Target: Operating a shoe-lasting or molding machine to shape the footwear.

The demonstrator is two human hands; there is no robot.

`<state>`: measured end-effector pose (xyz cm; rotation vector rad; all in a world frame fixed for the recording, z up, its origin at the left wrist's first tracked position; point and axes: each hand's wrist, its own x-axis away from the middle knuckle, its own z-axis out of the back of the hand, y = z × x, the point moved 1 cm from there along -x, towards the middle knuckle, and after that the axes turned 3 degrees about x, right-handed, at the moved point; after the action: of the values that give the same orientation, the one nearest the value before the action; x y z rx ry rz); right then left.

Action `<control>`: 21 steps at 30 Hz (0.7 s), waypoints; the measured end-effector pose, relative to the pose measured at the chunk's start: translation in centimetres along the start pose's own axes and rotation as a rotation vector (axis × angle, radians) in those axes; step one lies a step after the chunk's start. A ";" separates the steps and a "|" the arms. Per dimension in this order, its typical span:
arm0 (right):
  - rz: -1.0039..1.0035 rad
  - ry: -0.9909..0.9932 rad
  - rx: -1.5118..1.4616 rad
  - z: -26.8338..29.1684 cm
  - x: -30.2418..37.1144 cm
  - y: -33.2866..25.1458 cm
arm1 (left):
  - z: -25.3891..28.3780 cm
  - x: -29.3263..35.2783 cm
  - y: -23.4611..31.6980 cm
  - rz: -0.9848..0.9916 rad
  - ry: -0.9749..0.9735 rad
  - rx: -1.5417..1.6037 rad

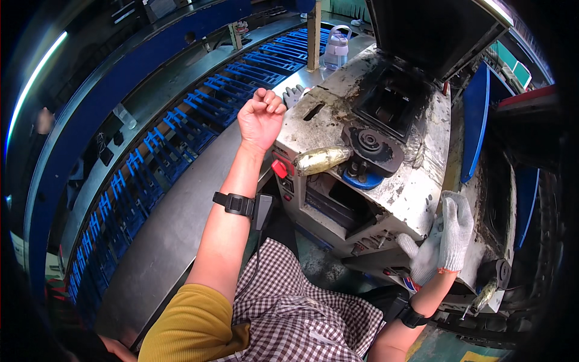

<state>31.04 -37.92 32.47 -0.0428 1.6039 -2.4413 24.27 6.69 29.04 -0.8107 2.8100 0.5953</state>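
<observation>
My bare left hand [262,120] is raised beside the near left corner of a stained white machine [319,133]. Its fingers are curled in, and nothing shows in them. A white knit glove with an orange cuff covers my right hand [456,234], at the machine's right side. Its fingers point up and bend together against a second white glove [424,259], which has a blue and red cuff. Where they meet is partly hidden. Just behind my left hand, a grey glove [294,95] lies at the machine's edge.
The machine has a raised black lid [434,30], a tape-wrapped handle [324,160] and a red knob [279,169]. Blue slatted racks [175,142] run along the left, beside a curved metal surface [163,241]. A clear bottle [336,48] stands at the back. A similar machine [482,253] is to the right.
</observation>
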 end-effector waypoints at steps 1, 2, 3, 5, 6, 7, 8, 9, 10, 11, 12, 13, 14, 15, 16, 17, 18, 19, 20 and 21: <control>0.009 0.001 0.011 0.0 0.0 0.1 | -0.1 0.1 0.0 0.000 0.006 -0.001; 0.019 0.003 0.022 0.1 -0.1 0.2 | -0.2 0.1 -0.1 0.000 0.013 -0.003; 0.027 0.004 0.032 0.1 -0.1 0.3 | -0.4 0.1 -0.1 -0.001 0.018 -0.001; 0.062 0.012 0.043 0.0 -0.2 0.4 | -0.3 0.1 0.0 -0.006 0.027 0.003; 0.079 0.016 0.048 0.0 -0.2 0.5 | -0.3 0.1 0.0 -0.008 0.033 0.005; 0.081 0.010 0.048 0.0 -0.3 0.6 | -0.2 0.1 0.0 -0.011 0.039 0.006; 0.083 0.004 0.048 0.1 -0.3 0.7 | -0.2 0.1 0.0 -0.014 0.045 0.007; 0.085 -0.002 0.047 0.1 -0.4 0.8 | -0.1 0.1 0.1 -0.015 0.045 -0.002; 0.072 -0.002 0.036 0.1 -0.4 0.8 | -0.1 0.1 0.0 -0.014 0.046 -0.010; 0.059 -0.002 0.025 0.2 -0.4 0.9 | -0.1 0.1 0.0 -0.014 0.046 -0.018; 0.046 -0.003 0.013 0.2 -0.4 0.9 | -0.1 0.1 0.0 -0.013 0.042 -0.013; 0.059 -0.002 0.034 0.2 -0.4 0.9 | -0.1 0.1 0.0 -0.012 0.038 -0.009; 0.072 -0.001 0.056 0.2 -0.4 0.7 | -0.1 0.1 0.0 -0.011 0.035 -0.005; 0.086 0.000 0.077 0.2 -0.3 0.5 | 0.0 0.1 0.0 -0.015 0.038 -0.008; 0.082 0.001 0.075 0.1 -0.3 0.4 | 0.0 0.2 0.0 -0.019 0.042 -0.011; 0.079 0.002 0.074 0.1 -0.3 0.3 | 0.0 0.2 0.0 -0.023 0.046 -0.014; 0.075 0.003 0.072 0.1 -0.2 0.3 | 0.0 0.2 -0.1 -0.024 0.045 -0.019; 0.088 0.008 0.076 0.1 -0.3 0.4 | 0.0 0.1 -0.1 -0.025 0.043 -0.025; 0.102 0.014 0.080 0.1 -0.3 0.6 | 0.0 0.1 -0.1 -0.026 0.041 -0.030; 0.115 0.019 0.083 0.2 -0.3 0.7 | 0.0 0.1 -0.1 -0.025 0.038 -0.026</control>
<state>31.49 -38.27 31.89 0.0839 1.4677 -2.4243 24.23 6.55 29.01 -0.8704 2.8275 0.6195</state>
